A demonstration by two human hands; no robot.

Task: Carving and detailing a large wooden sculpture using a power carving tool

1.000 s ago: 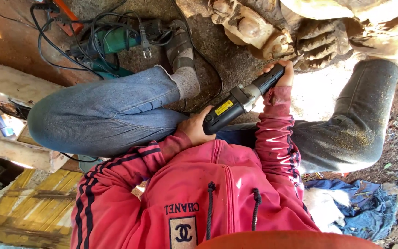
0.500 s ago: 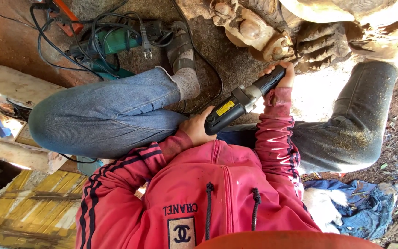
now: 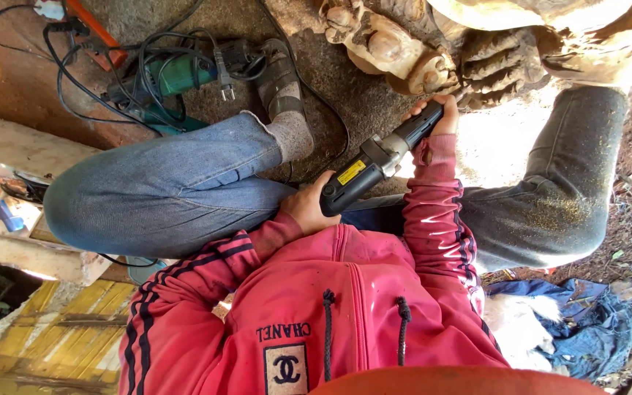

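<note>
Both hands are on a black and grey power grinder (image 3: pixel 378 162) that runs diagonally across the middle of the frame. Left hand (image 3: pixel 307 210) is wrapped tight around the rear body at about 7 o'clock from the tool's middle. Right hand (image 3: pixel 439 115) is closed on the front end at roughly 1 o'clock, tip right against the wood carving (image 3: pixel 433 55). At 10 o'clock on the ground sits a green power tool (image 3: pixel 170 77) in a tangle of black cords (image 3: pixel 74 66). Blue cloth (image 3: pixel 587 318) at 4 o'clock.
</note>
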